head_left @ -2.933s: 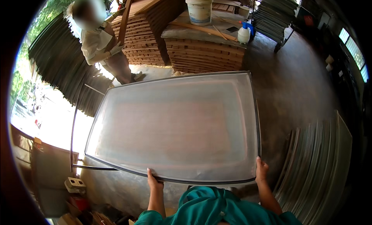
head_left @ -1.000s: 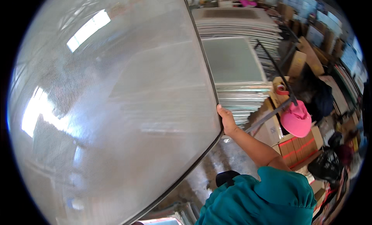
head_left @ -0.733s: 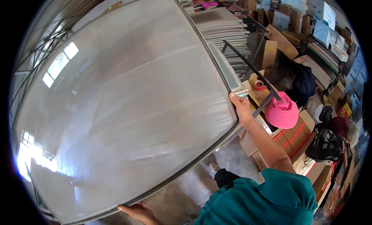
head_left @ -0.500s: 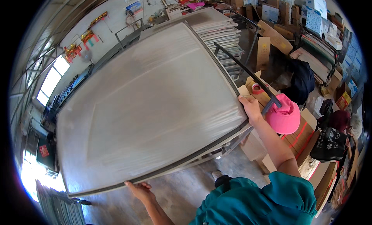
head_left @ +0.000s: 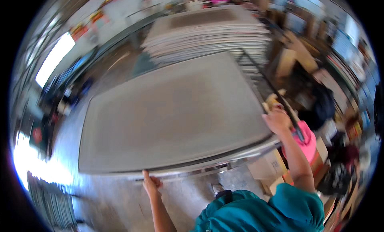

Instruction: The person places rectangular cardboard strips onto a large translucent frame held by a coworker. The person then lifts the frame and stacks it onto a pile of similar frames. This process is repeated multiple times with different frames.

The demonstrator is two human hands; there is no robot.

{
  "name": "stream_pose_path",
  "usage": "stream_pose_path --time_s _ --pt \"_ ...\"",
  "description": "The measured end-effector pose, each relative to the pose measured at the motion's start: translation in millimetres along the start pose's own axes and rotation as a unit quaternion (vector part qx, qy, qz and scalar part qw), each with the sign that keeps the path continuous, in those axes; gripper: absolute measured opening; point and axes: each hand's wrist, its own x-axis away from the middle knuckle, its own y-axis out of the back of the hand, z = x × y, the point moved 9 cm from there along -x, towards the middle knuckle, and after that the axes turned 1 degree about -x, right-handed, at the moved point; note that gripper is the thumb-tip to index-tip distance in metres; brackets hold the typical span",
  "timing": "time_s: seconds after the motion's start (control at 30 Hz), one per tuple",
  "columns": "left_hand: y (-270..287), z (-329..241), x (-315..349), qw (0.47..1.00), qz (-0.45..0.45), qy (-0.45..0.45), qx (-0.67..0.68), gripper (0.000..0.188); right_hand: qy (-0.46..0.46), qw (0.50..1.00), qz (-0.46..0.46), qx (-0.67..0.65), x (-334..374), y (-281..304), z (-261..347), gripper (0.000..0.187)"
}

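Note:
A large grey rectangular panel (head_left: pixel 172 112) with a thin dark rim lies nearly flat in front of me, above a pale frame or stand. My left hand (head_left: pixel 151 185) is at its near edge, left of the middle, thumb against the rim and fingers curled. At the panel's right edge, near the close corner, my right hand (head_left: pixel 277 121) grips the rim; its fingertips are partly hidden and blurred. Just beyond that hand a dark metal bar (head_left: pixel 276 86) slants past, its near end by a pink cap (head_left: pixel 307 142).
A tall stack of similar panels (head_left: pixel 208 36) stands behind. Cardboard boxes (head_left: pixel 269 166) sit at lower right, and more cartons and a black bag (head_left: pixel 338 180) crowd the right side. Upright dark panels (head_left: pixel 52 202) stand at lower left on the concrete floor (head_left: pixel 116 196).
The panel's far side has come down, uncovering the stack and floor behind it. My left hand has moved slightly right and up in view; my right hand has shifted right with the edge.

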Motion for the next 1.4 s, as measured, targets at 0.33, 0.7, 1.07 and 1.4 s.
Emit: stream_pose_path --time_s 0.33,0.7,1.07,1.4 --pt "19 -67 -96 0.911 -0.148 -0.14 0.359 0.087 -0.041 0.885 0.084 -0.456 -15 -65 -14 0.057" --pt "17 -70 -129 0.965 -0.195 -0.129 0.115 0.09 -0.072 0.867 0.091 -0.484 -38 -99 -26 0.06" --pt "126 177 81 0.998 -0.055 -0.022 -0.036 0.069 0.347 0.869 -0.352 -0.021 117 6 138 0.04" --pt "347 528 473 0.875 -0.415 0.22 -0.119 0.035 0.879 0.433 0.122 -0.157 589 -134 291 0.03"
